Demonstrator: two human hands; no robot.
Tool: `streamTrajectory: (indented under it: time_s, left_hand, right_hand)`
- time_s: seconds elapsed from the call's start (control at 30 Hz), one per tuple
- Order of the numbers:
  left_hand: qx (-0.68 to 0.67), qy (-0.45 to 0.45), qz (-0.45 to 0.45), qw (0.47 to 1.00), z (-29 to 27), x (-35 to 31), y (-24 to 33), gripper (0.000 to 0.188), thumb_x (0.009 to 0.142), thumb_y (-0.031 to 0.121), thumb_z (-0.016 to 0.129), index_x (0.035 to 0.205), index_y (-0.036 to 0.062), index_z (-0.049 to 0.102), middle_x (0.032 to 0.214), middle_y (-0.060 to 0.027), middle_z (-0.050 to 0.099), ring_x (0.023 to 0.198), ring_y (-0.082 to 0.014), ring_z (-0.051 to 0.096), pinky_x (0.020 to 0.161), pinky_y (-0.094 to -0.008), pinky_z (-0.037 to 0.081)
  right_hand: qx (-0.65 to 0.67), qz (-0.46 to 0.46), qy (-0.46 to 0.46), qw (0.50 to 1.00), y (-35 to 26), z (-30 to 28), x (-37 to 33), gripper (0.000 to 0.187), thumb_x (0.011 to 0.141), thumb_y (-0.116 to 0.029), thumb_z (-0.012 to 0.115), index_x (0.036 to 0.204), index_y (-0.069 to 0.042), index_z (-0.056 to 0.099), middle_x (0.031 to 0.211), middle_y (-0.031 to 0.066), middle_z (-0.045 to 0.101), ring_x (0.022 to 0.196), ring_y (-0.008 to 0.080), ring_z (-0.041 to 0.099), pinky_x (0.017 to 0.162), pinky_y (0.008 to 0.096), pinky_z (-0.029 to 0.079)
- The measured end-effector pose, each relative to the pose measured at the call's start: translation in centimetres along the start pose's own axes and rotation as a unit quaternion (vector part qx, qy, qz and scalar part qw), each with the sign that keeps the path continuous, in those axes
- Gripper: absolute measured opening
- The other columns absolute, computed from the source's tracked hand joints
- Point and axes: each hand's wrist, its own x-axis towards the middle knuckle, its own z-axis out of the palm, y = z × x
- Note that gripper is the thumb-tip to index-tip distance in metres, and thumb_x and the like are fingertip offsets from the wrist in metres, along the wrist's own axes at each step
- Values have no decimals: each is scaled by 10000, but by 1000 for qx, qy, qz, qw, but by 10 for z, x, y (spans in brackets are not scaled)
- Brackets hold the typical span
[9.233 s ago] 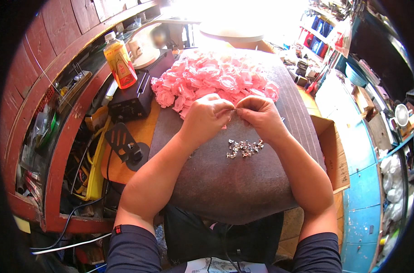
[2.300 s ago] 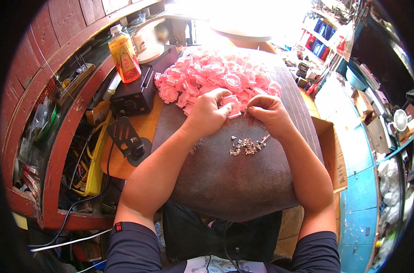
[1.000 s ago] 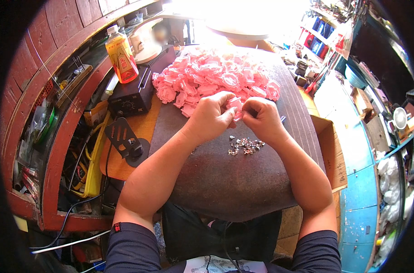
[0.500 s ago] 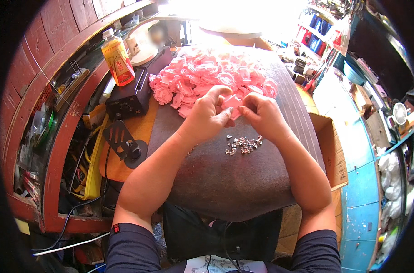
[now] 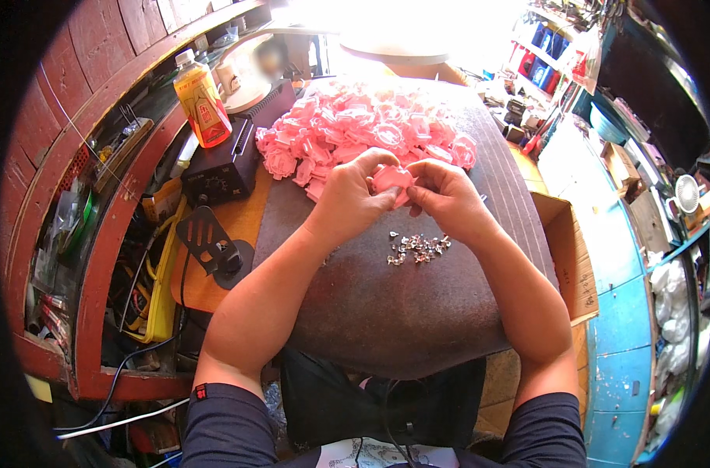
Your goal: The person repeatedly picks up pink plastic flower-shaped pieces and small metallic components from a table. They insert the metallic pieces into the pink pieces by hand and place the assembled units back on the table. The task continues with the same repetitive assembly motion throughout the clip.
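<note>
Left hand [image 5: 353,193] grips a pink piece [image 5: 391,179] between thumb and fingers; right hand [image 5: 450,200] pinches its right edge. A heap of similar pink pieces [image 5: 347,129] lies just beyond on a dark work surface [image 5: 394,316]. Small shiny parts [image 5: 419,249] are scattered nearer the person. At left, a bottle [image 5: 203,103] stands on a black box [image 5: 217,173]; at right, an open carton [image 5: 579,269].

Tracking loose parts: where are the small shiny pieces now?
In the head view, the small shiny pieces lie just right of centre on the dark work surface, on the near side of the right hand and the pink pile.
</note>
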Motion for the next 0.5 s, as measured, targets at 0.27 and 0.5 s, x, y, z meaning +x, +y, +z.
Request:
streamTrajectory:
  time_s: [0.27,0.5]
  left_hand:
    - [139,33,99,985,3,-3,9,364,787,9,728,1128,58,614,976,-37,677,799,-81,642,699,-245,534]
    - [173,89,224,955,-1,1,6,375,779,37,750,1135,65,637,973,-67,683,856,-109,645,721,-265,537]
  right_hand:
    - [67,30,-13,997,4,-7,0,142,880,-100,690,988,-10,670,863,28,678,696,78,596,645,245,490]
    - [143,71,-8,987,-1,-2,-3,201,858,-161,724,1036,-80,677,895,-7,689,722,66,605,604,207,411]
